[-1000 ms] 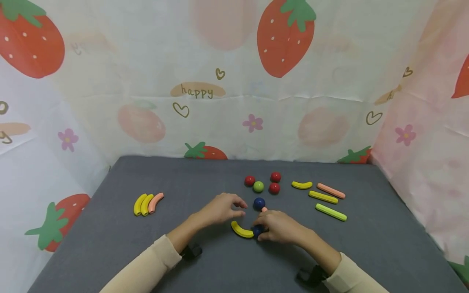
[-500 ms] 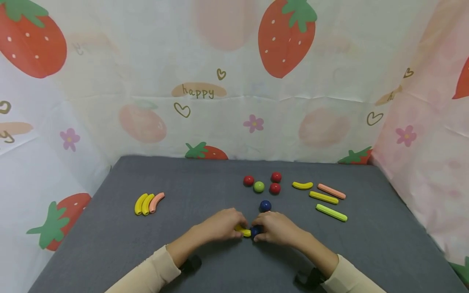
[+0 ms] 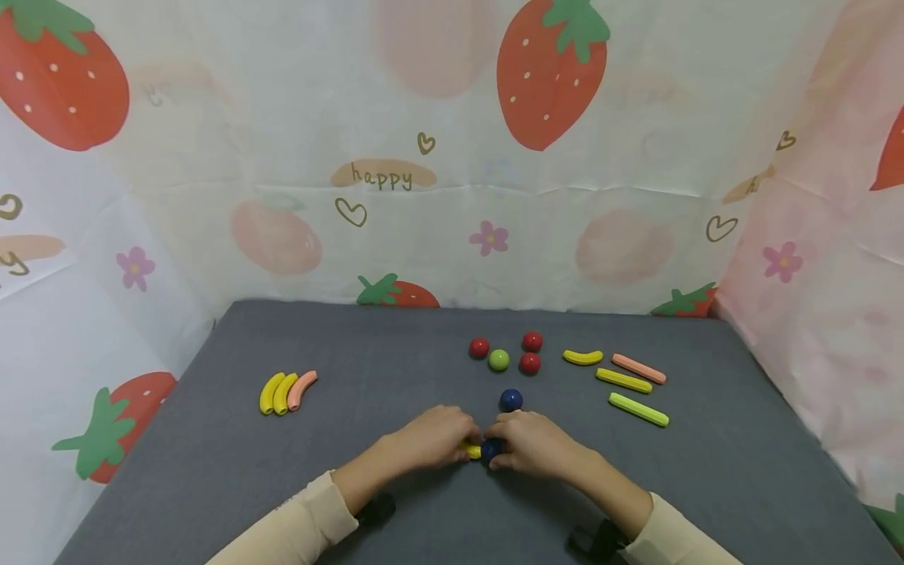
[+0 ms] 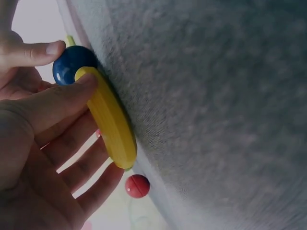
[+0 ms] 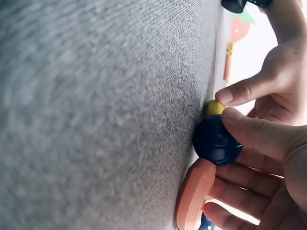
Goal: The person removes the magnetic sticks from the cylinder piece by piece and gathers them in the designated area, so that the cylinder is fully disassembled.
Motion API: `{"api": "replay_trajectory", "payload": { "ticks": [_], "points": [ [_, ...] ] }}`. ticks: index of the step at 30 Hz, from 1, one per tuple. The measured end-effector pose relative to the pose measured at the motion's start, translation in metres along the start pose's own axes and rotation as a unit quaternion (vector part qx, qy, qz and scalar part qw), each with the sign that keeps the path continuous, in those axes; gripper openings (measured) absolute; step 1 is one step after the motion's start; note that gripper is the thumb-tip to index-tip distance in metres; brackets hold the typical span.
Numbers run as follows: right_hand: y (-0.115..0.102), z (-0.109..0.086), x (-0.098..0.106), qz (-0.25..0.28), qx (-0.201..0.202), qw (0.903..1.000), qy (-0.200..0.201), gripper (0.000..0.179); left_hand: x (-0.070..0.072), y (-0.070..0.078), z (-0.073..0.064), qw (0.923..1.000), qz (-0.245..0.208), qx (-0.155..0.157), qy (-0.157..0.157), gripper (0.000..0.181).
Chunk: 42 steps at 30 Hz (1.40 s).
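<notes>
My left hand (image 3: 438, 438) pinches a yellow curved stick (image 4: 112, 122), its thumb over the end beside a dark blue ball (image 5: 218, 141). The thumb and fingers of my right hand (image 3: 535, 446) hold that ball close over the table cloth. Stick and ball meet end to end between the two hands. From the ball's other side runs a salmon-pink stick (image 5: 195, 194), seen in the right wrist view and hidden by my right hand in the head view. A second blue ball (image 3: 512, 400) lies just beyond my right fingers.
Three red balls, one of them in front (image 3: 530, 363), and a green ball (image 3: 499, 360) lie farther back. To the right are several sticks, including a lime-green straight one (image 3: 639, 410). Curved yellow and pink sticks (image 3: 302, 390) lie at left on the grey cloth (image 3: 395, 353).
My left hand has come down and right and taken hold of the yellow curved stick. The blue ball beyond my right hand has shifted slightly right; my right hand keeps its grip on the nearer ball.
</notes>
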State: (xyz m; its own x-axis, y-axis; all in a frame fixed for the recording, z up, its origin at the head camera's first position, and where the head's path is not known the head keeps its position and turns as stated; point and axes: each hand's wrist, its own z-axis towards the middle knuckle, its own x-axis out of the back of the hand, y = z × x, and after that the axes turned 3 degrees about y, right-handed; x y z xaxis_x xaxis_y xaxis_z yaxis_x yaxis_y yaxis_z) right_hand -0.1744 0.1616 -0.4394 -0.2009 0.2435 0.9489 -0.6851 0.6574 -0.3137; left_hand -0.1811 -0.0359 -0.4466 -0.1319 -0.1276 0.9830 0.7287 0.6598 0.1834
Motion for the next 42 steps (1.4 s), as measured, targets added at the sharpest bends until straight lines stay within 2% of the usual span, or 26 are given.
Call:
{"api": "replay_trajectory", "payload": {
  "ticks": [6,9,11,16,17,20,22,24,29,33,37,40,42],
  "points": [
    [-0.003,0.000,0.000,0.011,0.002,0.9999,-0.002,0.027,0.003,0.001,0.000,0.9998,-0.016,0.008,-0.010,0.016],
    [-0.005,0.000,0.000,0.014,0.007,0.9999,-0.004,0.027,0.004,0.000,-0.002,0.9999,-0.014,0.002,-0.006,0.013],
    [-0.005,0.000,0.000,0.014,0.010,0.9998,-0.006,0.028,0.005,-0.002,-0.003,0.9999,0.006,-0.014,0.006,0.010],
    [0.000,-0.003,0.001,0.011,0.001,0.9999,-0.003,0.029,0.008,-0.011,-0.010,0.9956,0.063,-0.050,0.047,0.017],
    [0.001,-0.004,0.001,0.010,-0.002,0.9999,-0.001,0.029,0.005,-0.016,-0.010,0.9941,0.068,-0.063,0.056,0.019],
    [0.003,-0.006,0.001,0.011,-0.003,0.9999,0.001,0.030,0.006,-0.018,-0.013,0.9931,0.073,-0.070,0.060,0.019],
    [0.004,-0.005,0.000,0.011,-0.003,0.9999,0.000,0.031,0.006,-0.018,-0.013,0.9938,0.070,-0.063,0.058,0.018],
    [0.004,-0.004,0.000,0.011,-0.002,0.9999,-0.001,0.031,0.009,-0.015,-0.013,0.9955,0.067,-0.043,0.051,0.016],
    [0.005,-0.005,0.002,0.021,0.002,0.9997,-0.010,0.034,0.009,-0.015,-0.011,0.9976,0.055,-0.018,0.039,0.014],
    [0.008,-0.009,0.007,0.014,0.001,0.9999,-0.008,0.033,0.012,-0.015,-0.012,0.9981,0.034,0.009,0.051,0.014],
    [0.010,-0.013,0.012,-0.007,0.004,1.0000,-0.004,0.030,0.013,-0.015,-0.013,0.9936,0.012,0.082,0.076,0.015],
    [0.012,-0.014,0.013,-0.025,0.009,0.9996,-0.002,0.025,0.012,-0.016,-0.014,0.9858,0.001,0.145,0.085,0.015],
    [0.013,-0.014,0.012,-0.038,0.017,0.9991,0.005,0.019,0.011,-0.016,-0.014,0.9805,0.000,0.175,0.089,0.012]
  ]
}}
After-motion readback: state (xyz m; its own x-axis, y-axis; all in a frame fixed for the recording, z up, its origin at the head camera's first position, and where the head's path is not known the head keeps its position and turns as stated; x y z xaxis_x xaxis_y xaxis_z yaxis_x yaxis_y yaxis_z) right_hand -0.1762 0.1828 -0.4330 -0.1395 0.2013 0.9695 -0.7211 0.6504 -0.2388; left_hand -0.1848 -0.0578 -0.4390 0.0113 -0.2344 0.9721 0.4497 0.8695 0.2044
